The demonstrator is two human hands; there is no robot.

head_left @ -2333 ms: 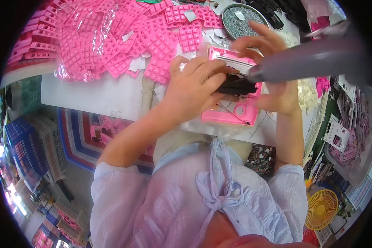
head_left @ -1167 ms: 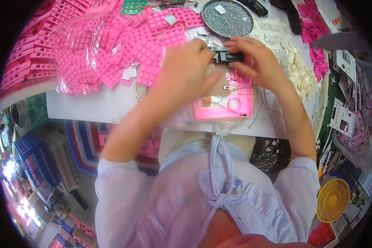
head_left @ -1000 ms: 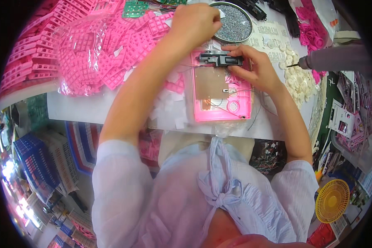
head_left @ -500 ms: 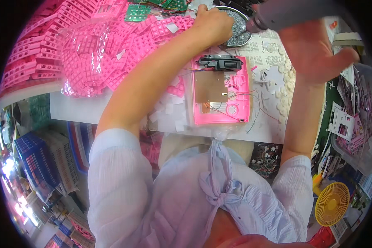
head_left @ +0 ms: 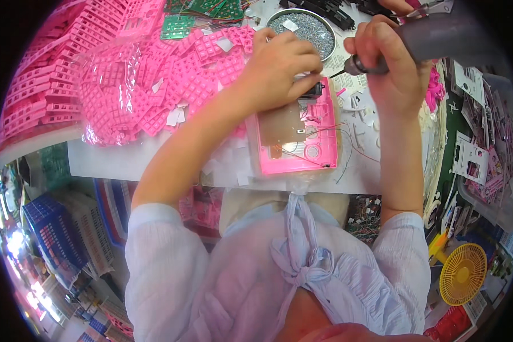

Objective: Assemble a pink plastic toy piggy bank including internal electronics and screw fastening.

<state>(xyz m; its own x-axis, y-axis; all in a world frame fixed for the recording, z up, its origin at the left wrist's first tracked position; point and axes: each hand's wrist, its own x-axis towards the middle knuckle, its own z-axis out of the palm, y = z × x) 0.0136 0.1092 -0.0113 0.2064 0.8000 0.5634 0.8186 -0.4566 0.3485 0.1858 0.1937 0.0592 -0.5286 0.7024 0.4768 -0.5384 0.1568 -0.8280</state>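
My right hand (head_left: 396, 68) is wrapped round a dark electric screwdriver (head_left: 450, 39). Its thin bit points left, just off the upper right corner of a pink plastic casing (head_left: 325, 131). My left hand (head_left: 282, 71) is bent over the top end of that casing, fingers closed on a black plastic module (head_left: 312, 91) that they mostly cover. Inside the casing lie a brown board (head_left: 282, 124) and thin loose wires. Just beyond my hands stands a round dish of small metal screws (head_left: 310, 34), with a white scrap on them.
Pink keypad-like plastic parts (head_left: 182, 74) are heaped on the left, some in a clear bag. Green circuit boards (head_left: 176, 27) and black modules (head_left: 325, 11) lie at the back. What looks like another person's fingers (head_left: 396, 5) shows at top right. A yellow fan (head_left: 463, 275) stands lower right.
My left hand has come from the screw dish down onto the black module. The screwdriver has been lowered from above the dish toward the casing's upper right corner.
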